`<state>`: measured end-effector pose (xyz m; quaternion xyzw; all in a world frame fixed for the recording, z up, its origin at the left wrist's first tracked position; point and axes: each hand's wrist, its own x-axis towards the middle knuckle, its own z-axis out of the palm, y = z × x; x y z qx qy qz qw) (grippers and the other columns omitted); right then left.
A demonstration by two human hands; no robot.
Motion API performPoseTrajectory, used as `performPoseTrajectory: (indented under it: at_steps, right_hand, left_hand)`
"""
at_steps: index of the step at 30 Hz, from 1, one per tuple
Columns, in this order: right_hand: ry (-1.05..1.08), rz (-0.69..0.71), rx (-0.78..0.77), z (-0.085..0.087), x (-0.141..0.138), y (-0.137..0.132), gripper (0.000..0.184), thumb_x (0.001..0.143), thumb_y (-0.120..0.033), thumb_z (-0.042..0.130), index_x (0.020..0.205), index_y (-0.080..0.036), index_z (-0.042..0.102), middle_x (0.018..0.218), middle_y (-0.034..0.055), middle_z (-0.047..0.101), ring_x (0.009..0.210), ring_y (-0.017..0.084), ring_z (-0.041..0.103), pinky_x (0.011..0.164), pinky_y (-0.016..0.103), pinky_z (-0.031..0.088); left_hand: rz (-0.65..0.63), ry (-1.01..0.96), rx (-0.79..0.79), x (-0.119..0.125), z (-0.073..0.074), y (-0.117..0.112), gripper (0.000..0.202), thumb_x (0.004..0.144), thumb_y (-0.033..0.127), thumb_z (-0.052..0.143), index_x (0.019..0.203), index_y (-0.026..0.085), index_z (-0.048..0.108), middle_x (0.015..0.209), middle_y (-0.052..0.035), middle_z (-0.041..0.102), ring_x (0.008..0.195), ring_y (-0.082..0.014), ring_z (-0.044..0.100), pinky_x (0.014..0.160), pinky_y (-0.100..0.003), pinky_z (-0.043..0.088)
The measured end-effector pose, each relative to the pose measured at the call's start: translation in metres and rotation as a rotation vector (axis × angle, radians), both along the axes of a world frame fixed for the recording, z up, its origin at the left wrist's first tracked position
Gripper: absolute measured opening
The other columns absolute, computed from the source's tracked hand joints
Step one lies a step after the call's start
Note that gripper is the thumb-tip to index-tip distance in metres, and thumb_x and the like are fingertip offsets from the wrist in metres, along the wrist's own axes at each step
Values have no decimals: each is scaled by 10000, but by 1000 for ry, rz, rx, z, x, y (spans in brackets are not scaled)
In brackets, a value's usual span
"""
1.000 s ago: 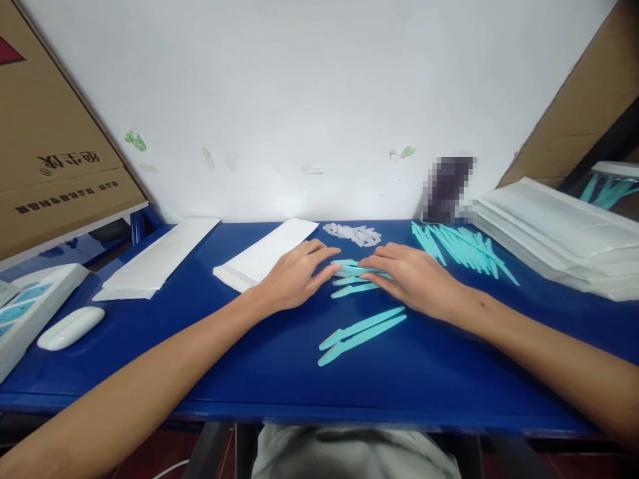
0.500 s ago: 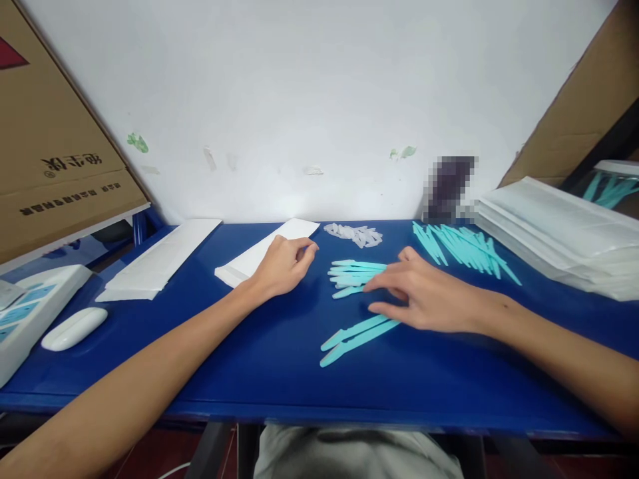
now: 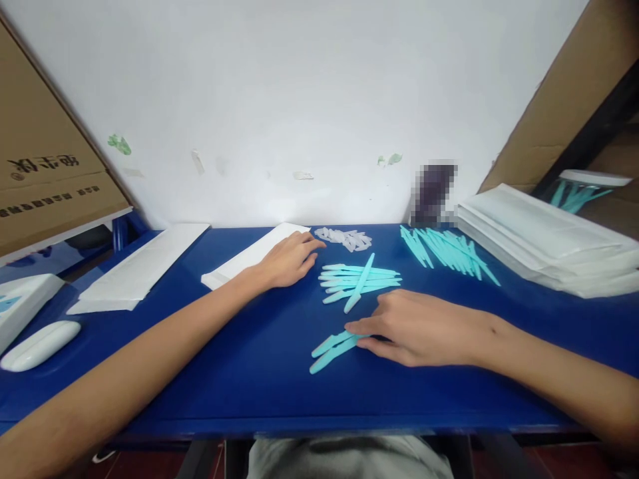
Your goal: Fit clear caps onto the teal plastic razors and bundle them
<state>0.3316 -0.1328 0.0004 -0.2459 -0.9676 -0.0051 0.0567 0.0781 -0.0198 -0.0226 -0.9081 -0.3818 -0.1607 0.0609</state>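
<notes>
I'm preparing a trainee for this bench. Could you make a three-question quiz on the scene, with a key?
1. Multiple choice: the right hand has its fingers at:
A) a glossy white oval case
B) two slim, turquoise, plastic-looking sticks
C) a stack of flat white envelopes
2. True or false: in this view, the pile of small, translucent, whitish pieces lies left of the large pile of turquoise sticks.
3. Fill in: in the middle group of turquoise sticks, the slanted top stick lies ___ the others.

Key: 1 B; 2 true; 3 across.

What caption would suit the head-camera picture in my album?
Right hand at two turquoise eyebrow razors, left hand near small translucent pieces, above a blue table.
</notes>
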Motion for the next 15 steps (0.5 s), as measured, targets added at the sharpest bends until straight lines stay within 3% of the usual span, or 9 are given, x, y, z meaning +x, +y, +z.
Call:
performPoseTrajectory:
  at_steps: [4,7,10,15]
  right_hand:
    - [-272,-29,59,6,-6,-7,225,988,-230,489,919,-180,697,612,19,659,482,162,543,481,332,233]
    - [-355,-61,105,8,-9,-9,162,941,-151,535,853,-161,671,621,26,658,496,163,555,479,339,196]
    - [-325,-83,91,6,-9,-7,107,888,-128,581,808,-162,643,647,27,651,533,159,567,483,329,203]
    - [-122,-89,140,-1,-6,1,111,888,-180,548,811,-176,629,846,52,649,658,159,565,558,318,295]
  left_hand:
    - [-157,233,95,33,7,35,406,961,152,454,1333,206,608,1347,-141,567,1203,-297,527,963,-418,428]
    - [-210,364,195,54,13,48,349,930,138,509,1224,208,684,1339,-142,575,1211,-316,506,933,-421,405]
    - [-215,422,233,62,15,49,267,917,135,521,1062,168,743,1275,-161,611,1183,-319,512,902,-419,397]
    - [-222,398,163,57,19,46,232,909,155,549,1037,159,741,1241,-145,647,1160,-299,525,888,-400,403]
